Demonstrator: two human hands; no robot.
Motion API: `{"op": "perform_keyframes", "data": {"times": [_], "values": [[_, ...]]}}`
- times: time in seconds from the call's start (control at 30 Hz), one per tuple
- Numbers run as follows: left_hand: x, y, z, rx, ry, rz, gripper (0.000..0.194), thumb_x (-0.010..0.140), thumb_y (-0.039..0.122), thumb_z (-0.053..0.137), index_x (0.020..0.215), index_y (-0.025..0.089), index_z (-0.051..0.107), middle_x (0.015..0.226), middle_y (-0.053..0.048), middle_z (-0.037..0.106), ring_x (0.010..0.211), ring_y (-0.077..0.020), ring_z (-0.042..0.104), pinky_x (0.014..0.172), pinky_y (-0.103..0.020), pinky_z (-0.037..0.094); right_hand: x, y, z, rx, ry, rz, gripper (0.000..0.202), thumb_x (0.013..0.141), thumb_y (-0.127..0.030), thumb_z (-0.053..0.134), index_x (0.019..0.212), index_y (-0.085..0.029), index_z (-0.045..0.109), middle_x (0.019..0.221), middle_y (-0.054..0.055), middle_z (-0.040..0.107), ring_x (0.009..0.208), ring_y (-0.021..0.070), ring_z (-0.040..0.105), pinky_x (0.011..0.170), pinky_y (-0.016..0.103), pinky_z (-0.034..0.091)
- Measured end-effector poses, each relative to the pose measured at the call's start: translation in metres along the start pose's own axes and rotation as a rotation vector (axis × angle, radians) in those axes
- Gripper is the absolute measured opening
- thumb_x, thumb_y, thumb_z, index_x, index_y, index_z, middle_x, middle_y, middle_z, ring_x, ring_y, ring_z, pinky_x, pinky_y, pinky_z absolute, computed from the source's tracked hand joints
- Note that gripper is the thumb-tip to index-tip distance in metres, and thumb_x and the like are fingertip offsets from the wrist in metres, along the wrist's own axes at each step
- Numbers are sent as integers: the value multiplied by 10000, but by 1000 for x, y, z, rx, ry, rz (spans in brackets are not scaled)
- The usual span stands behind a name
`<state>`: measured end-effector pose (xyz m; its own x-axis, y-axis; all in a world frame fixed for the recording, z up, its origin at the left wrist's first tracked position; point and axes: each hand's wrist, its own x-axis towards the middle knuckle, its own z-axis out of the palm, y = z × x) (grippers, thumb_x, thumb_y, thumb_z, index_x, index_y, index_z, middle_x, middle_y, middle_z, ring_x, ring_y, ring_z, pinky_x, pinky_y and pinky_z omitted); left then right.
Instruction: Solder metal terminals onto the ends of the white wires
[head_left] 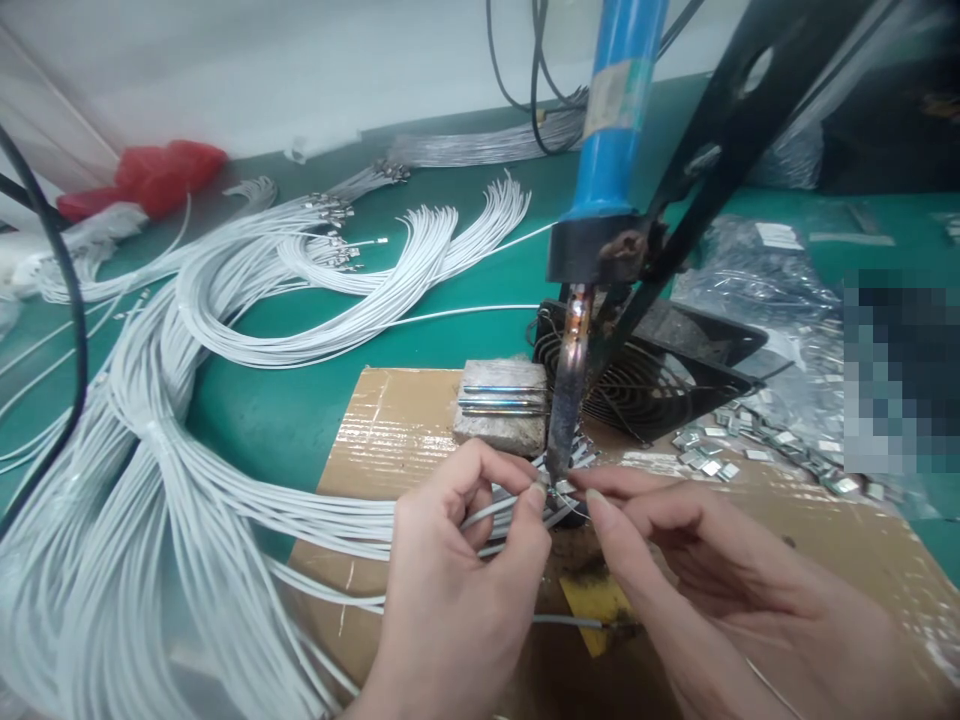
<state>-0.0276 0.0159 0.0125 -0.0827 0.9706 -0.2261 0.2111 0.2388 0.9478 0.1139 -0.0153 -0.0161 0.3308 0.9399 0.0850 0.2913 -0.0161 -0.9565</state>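
My left hand (465, 570) pinches a white cable (480, 515) near its end, just under the tip of a soldering iron (568, 400). The iron has a blue handle and points downward on a black metal stand (712, 140). Thumb and index finger of my right hand (727, 580) are closed on a thin solder wire (576, 508), which reaches toward the iron's tip; its other end trails below the palm. The joint at the tip is small and partly hidden by my fingertips. More white cable ends lie behind my left fingers.
Bundled white cables (150, 400) fill the left side. A grey block (499, 435) with metal rods sits on the cardboard (397, 415), beside a black fan (637, 390). Small metal connectors (709, 465) and plastic bags (757, 270) lie right. A red bag (169, 175) is far left.
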Motion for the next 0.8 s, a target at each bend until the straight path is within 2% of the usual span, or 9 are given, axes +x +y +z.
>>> {"op": "perform_keyframes", "data": {"times": [0.23,0.47,0.8], "values": [[-4,2,0,26,1,25,117,870,186,680,756,207,661,766,15,716,704,-132,662,659,-181,541,2,-1,3,10,12,32,267,865,-408,785,666,-242,720,946,25,820,813,174,795,753,183,613],[-4,3,2,-14,7,44,137,826,128,690,733,213,635,777,13,737,726,-146,700,671,-190,564,-2,0,2,-5,25,-7,264,873,-385,771,660,-240,712,944,15,822,812,155,798,781,154,602],[-3,3,0,-45,13,25,128,849,157,697,741,205,648,823,11,731,751,-136,688,677,-176,555,1,-2,4,-29,30,-18,248,856,-404,789,669,-260,714,965,12,825,822,167,808,755,151,611]]}}
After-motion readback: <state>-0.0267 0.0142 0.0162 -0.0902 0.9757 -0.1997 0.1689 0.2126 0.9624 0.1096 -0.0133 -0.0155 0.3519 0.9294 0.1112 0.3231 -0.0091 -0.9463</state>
